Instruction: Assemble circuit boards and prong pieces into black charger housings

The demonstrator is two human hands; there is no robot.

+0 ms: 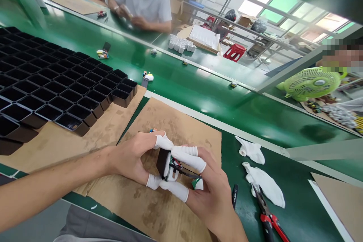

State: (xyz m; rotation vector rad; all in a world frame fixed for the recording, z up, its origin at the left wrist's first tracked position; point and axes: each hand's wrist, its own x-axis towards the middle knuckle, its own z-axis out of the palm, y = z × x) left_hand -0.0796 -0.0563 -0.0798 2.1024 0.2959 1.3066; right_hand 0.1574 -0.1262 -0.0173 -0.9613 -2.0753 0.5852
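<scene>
Between my two hands, above the cardboard, is a small black plastic case (161, 162) with a circuit board assembly (179, 165) of white, red and green parts at its mouth. My left hand (133, 159) grips the case from the left, thumb and fingertip on opposite sides. From the right, my right hand (211, 181) pinches the circuit board assembly, its fingertips touching those of the left. White finger cots cover the gripping fingertips of both hands. How deep the board sits inside the case is hidden by the fingers.
Rows of open black cases (56, 83) stand at left on cardboard (195, 124). Red-handled pliers (265, 211), white gloves (263, 185) and a black tool (235, 196) lie at right. Small boards (148, 76) dot the green conveyor (198, 90). Across it sits a person (141, 3); a green fan (312, 83) stands right.
</scene>
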